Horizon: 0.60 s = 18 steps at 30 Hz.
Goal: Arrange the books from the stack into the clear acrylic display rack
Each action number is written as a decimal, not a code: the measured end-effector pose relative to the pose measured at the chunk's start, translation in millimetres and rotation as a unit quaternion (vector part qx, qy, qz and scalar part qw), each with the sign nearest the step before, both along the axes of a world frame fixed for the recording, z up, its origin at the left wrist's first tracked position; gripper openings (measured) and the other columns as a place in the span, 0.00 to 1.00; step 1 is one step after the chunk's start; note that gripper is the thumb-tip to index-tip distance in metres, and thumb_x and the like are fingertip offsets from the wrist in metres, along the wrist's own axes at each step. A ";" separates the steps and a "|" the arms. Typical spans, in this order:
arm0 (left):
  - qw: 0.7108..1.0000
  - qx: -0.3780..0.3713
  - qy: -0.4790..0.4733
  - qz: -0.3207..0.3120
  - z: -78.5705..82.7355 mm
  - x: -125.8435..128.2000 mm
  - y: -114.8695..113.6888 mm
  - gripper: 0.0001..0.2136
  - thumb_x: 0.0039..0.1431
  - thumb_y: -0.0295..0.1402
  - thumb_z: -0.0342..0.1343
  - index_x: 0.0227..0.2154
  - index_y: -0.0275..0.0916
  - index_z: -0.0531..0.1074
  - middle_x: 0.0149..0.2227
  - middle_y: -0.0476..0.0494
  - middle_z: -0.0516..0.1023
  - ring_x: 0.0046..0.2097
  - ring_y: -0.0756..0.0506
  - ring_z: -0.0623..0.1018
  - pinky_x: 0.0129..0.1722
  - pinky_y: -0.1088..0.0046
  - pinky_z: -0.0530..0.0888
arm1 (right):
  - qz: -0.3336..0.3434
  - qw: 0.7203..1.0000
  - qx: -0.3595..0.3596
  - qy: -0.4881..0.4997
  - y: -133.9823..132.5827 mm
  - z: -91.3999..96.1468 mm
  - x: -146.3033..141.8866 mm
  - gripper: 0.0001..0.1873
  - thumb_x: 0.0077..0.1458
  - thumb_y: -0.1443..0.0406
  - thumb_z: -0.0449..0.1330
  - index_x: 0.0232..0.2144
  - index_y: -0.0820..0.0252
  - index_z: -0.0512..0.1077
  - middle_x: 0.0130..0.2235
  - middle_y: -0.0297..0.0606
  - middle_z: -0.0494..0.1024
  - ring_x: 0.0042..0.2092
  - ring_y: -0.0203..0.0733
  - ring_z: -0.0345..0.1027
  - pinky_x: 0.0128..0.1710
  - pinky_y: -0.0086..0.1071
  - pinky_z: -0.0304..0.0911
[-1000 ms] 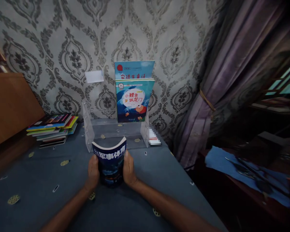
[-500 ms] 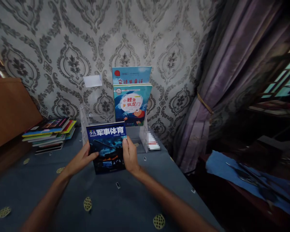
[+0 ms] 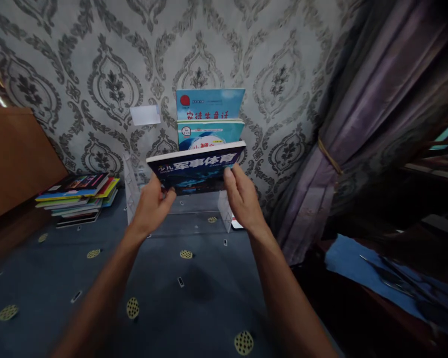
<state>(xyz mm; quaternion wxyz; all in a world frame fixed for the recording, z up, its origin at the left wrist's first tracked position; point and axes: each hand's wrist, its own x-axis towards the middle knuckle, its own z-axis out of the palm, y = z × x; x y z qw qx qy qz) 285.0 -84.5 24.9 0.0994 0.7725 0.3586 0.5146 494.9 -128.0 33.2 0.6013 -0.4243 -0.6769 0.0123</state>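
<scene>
Both hands grip a dark blue book [image 3: 197, 171] by its sides, its white-lettered cover tilted back so that the top edge shows. My left hand [image 3: 153, 204] has its thumb on the cover at the lower left corner. On the right edge, my right hand [image 3: 242, 194] presses its thumb near the cover's side. Behind it, a clear stepped book rack [image 3: 132, 191] stands on the table. Its upper tiers hold a teal book [image 3: 182, 141], partly hidden by the dark one, and a light blue book [image 3: 211, 102] further back.
A pile of magazines [image 3: 78, 199] lies at the left beside a brown wooden board [image 3: 18, 159]. A patterned blue cloth covers the table [image 3: 164, 313]. At the right hang a tied purple curtain [image 3: 309, 199] and, lower, a blue cloth [image 3: 358, 268] with dark tools on it.
The dark blue book has been lifted up and to the right by both hands and tilted back. It now covers the lower part of the teal book.
</scene>
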 end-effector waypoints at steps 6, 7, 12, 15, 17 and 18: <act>1.000 -0.003 -0.013 0.010 -14.4 28.7 16.2 0.17 0.57 0.26 0.52 0.51 0.39 0.63 0.33 0.47 0.73 0.38 0.43 0.77 0.40 0.65 0.75 | 0.009 1.000 -0.021 -0.001 11.1 -7.4 23.7 0.23 0.67 0.47 0.45 0.44 0.54 0.70 0.36 0.36 0.73 0.38 0.43 0.68 0.41 0.38 0.68; 1.000 -0.005 -0.012 0.015 -18.3 31.3 19.6 0.18 0.57 0.25 0.53 0.51 0.39 0.63 0.33 0.47 0.72 0.36 0.44 0.76 0.39 0.66 0.75 | 0.009 1.000 -0.030 -0.005 13.0 -8.7 26.8 0.23 0.67 0.46 0.45 0.44 0.54 0.70 0.37 0.36 0.73 0.38 0.43 0.69 0.41 0.38 0.69; 1.000 0.002 -0.011 0.013 -36.1 39.0 36.0 0.22 0.57 0.25 0.53 0.55 0.40 0.60 0.34 0.47 0.73 0.33 0.46 0.74 0.34 0.68 0.73 | 0.012 0.997 -0.068 -0.022 24.1 -16.7 37.9 0.24 0.67 0.46 0.45 0.45 0.54 0.71 0.37 0.36 0.75 0.39 0.44 0.70 0.39 0.37 0.69; 1.000 0.011 -0.003 0.024 -43.5 42.0 44.2 0.23 0.57 0.25 0.53 0.55 0.41 0.59 0.31 0.50 0.71 0.29 0.47 0.72 0.32 0.68 0.73 | -0.003 0.996 -0.079 -0.032 32.6 -24.3 43.0 0.23 0.67 0.47 0.45 0.45 0.54 0.71 0.37 0.37 0.76 0.40 0.46 0.71 0.40 0.38 0.69; 0.999 0.014 0.002 0.036 -46.9 43.8 48.2 0.20 0.57 0.25 0.53 0.53 0.41 0.61 0.30 0.50 0.70 0.28 0.47 0.71 0.32 0.67 0.73 | -0.016 0.995 -0.084 -0.045 37.7 -29.7 46.9 0.22 0.67 0.49 0.46 0.46 0.55 0.71 0.38 0.38 0.77 0.40 0.47 0.71 0.41 0.40 0.69; 0.999 0.014 0.006 0.038 -48.2 44.7 49.5 0.18 0.58 0.24 0.53 0.50 0.41 0.62 0.31 0.49 0.70 0.28 0.47 0.71 0.33 0.66 0.73 | -0.024 0.995 -0.086 -0.052 40.0 -32.2 49.0 0.20 0.67 0.50 0.47 0.46 0.55 0.71 0.38 0.39 0.77 0.40 0.47 0.71 0.42 0.41 0.69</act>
